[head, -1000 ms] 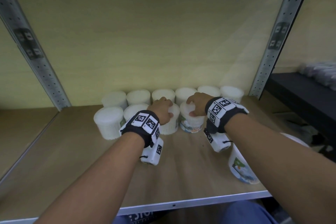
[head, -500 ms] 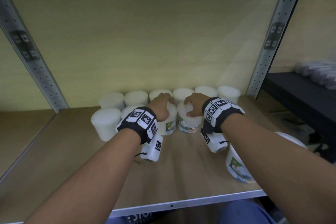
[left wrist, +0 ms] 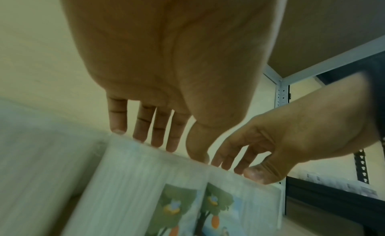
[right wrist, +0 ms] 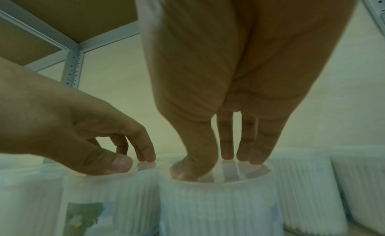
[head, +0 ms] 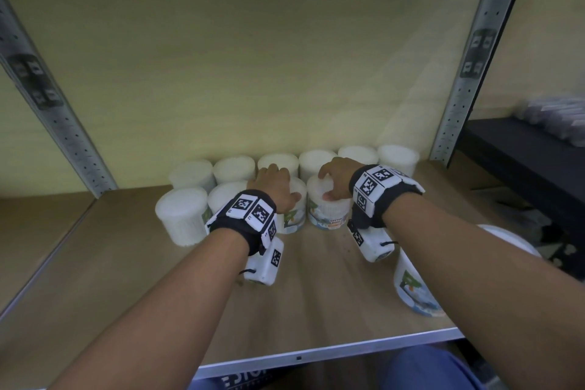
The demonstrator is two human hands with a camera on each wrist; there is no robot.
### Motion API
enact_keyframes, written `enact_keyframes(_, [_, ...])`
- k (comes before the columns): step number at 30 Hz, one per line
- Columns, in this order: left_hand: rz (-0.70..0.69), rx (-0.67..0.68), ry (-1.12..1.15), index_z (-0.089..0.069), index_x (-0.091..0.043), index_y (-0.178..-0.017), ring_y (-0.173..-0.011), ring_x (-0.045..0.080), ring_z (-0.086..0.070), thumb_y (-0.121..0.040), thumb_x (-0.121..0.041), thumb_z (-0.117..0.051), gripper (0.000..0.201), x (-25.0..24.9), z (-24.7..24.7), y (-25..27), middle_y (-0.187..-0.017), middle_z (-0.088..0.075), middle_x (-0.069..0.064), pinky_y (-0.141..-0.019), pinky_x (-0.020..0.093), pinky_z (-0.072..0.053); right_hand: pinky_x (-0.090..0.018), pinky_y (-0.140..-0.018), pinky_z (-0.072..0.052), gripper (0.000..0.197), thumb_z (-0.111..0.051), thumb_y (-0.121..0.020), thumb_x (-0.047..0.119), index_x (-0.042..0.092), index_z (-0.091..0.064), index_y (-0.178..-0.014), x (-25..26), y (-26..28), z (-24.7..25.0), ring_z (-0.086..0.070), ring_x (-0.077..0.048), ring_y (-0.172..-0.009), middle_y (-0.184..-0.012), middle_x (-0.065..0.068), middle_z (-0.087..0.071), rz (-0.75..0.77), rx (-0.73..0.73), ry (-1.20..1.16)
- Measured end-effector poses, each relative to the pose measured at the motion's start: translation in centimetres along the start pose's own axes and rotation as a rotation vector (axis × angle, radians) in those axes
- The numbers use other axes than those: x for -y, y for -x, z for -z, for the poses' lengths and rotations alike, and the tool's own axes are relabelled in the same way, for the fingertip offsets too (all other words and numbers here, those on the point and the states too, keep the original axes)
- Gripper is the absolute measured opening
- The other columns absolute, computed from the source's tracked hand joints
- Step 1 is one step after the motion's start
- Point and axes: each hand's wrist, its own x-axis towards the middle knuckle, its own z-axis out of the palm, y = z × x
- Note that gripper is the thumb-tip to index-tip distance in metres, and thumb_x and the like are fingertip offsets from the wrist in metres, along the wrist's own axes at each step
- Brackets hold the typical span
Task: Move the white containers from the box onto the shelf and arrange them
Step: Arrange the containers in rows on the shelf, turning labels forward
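Several white cotton-bud containers (head: 234,168) stand in a back row on the wooden shelf (head: 316,294), with two more (head: 182,215) in front at the left. My left hand (head: 273,188) (left wrist: 177,149) rests its fingertips and thumb on the lid of a labelled container (head: 294,218) (left wrist: 145,182). Beside it, my right hand (head: 332,182) (right wrist: 218,163) presses its fingertips and thumb on the lid of the neighbouring container (head: 329,214) (right wrist: 218,198). Both containers stand upright, side by side, just before the back row.
Another labelled container (head: 411,288) stands near the shelf's front right edge, partly hidden by my right forearm. Metal uprights (head: 468,73) (head: 47,98) frame the bay. A dark shelf (head: 522,152) lies to the right. Bare shelf board stretches between my arms.
The container under my left hand has turned so its label now shows at the front. The right one's label has come round too. Both hands stay on the lids.
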Motion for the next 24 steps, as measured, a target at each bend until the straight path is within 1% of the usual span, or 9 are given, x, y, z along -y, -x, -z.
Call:
enact_keyframes(5, [-0.047, 0.076, 0.007, -0.039, -0.019, -0.139, -0.134, 0.028, -0.033, -0.093, -0.032, -0.054, 0.051, 0.2, 0.6, 0.1, -0.144, -0.035, 0.006, -0.107, 0.045, -0.036, -0.033, -0.105, -0.038, 0.061, -0.063, -0.089, 0.031, 0.013, -0.040, -0.142, 0.1, -0.1, -0.1, -0.046, -0.026, -0.130, -0.143, -0.010, -0.043, -0.004, -0.002, 0.005])
enact_keyframes(8, [-0.091, 0.125, 0.059, -0.038, -0.021, -0.141, -0.133, 0.027, -0.037, -0.093, -0.015, -0.052, 0.050, 0.5, 1.0, 0.4, -0.146, -0.035, 0.005, -0.108, 0.041, -0.037, -0.033, -0.106, -0.038, 0.061, -0.063, -0.090, 0.031, 0.014, -0.039, -0.143, 0.0, 0.0, 0.0, -0.045, -0.026, -0.131, -0.144, -0.010, -0.041, -0.009, 0.001, 0.005])
enact_keyframes(10, [-0.130, 0.171, 0.105, -0.037, -0.021, -0.142, -0.131, 0.026, -0.042, -0.092, -0.003, -0.048, 0.055, 0.6, 1.4, 0.7, -0.148, -0.035, 0.005, -0.105, 0.035, -0.041, -0.034, -0.106, -0.038, 0.061, -0.063, -0.090, 0.032, 0.014, -0.039, -0.143, 0.0, 0.0, 0.0, -0.045, -0.026, -0.131, -0.145, -0.010, -0.041, -0.011, -0.002, 0.006])
enact_keyframes(12, [-0.136, 0.187, 0.124, -0.035, -0.023, -0.143, -0.129, 0.026, -0.045, -0.090, 0.001, -0.045, 0.059, 0.5, 1.7, 0.9, -0.147, -0.037, 0.006, -0.100, 0.034, -0.043, -0.034, -0.106, -0.038, 0.061, -0.063, -0.089, 0.032, 0.014, -0.039, -0.143, 0.0, 0.0, -0.1, -0.045, -0.026, -0.131, -0.144, -0.010, -0.042, -0.011, -0.006, 0.010])
enact_keyframes(14, [-0.098, 0.146, 0.091, -0.035, -0.024, -0.143, -0.131, 0.028, -0.041, -0.089, -0.003, -0.047, 0.059, 0.2, 1.7, 1.1, -0.146, -0.036, 0.007, -0.102, 0.037, -0.041, -0.034, -0.105, -0.038, 0.061, -0.063, -0.089, 0.033, 0.015, -0.040, -0.143, 0.0, 0.0, -0.3, -0.045, -0.026, -0.130, -0.144, -0.010, -0.042, -0.012, -0.015, 0.010])
enact_keyframes(15, [-0.081, 0.104, 0.057, -0.036, -0.024, -0.142, -0.133, 0.028, -0.037, -0.089, -0.010, -0.050, 0.056, 0.1, 1.6, 1.1, -0.145, -0.035, 0.006, -0.105, 0.040, -0.038, -0.034, -0.105, -0.038, 0.061, -0.063, -0.089, 0.033, 0.015, -0.040, -0.142, 0.0, 0.0, -0.3, -0.046, -0.027, -0.130, -0.144, -0.010, -0.042, -0.013, -0.018, 0.007])
enact_keyframes(17, [-0.044, 0.005, 0.011, -0.040, -0.020, -0.139, -0.136, 0.029, -0.030, -0.091, -0.030, -0.052, 0.051, -0.2, 1.0, 0.9, -0.145, -0.036, 0.006, -0.106, 0.044, -0.033, -0.034, -0.105, -0.039, 0.061, -0.064, -0.089, 0.033, 0.015, -0.040, -0.142, 0.0, -0.1, -0.3, -0.046, -0.027, -0.130, -0.144, -0.010, -0.042, -0.014, -0.019, 0.002])
enact_keyframes(19, [0.012, -0.055, -0.002, -0.042, -0.015, -0.137, -0.136, 0.031, -0.028, -0.092, -0.045, -0.049, 0.054, -0.4, 0.4, 0.6, -0.142, -0.038, 0.008, -0.105, 0.046, -0.033, -0.034, -0.105, -0.038, 0.061, -0.064, -0.089, 0.033, 0.015, -0.041, -0.142, -0.1, -0.1, -0.4, -0.046, -0.026, -0.130, -0.144, -0.010, -0.042, -0.017, -0.019, -0.004])
enact_keyframes(24, [0.073, -0.054, -0.028, -0.040, -0.011, -0.137, -0.137, 0.032, -0.027, -0.092, -0.050, -0.046, 0.060, -0.7, -0.8, 0.2, -0.144, -0.035, 0.011, -0.107, 0.047, -0.030, -0.033, -0.104, -0.039, 0.060, -0.063, -0.089, 0.033, 0.015, -0.041, -0.142, -0.1, -0.1, -0.6, -0.047, -0.026, -0.129, -0.143, -0.009, -0.043, -0.014, -0.040, -0.009])
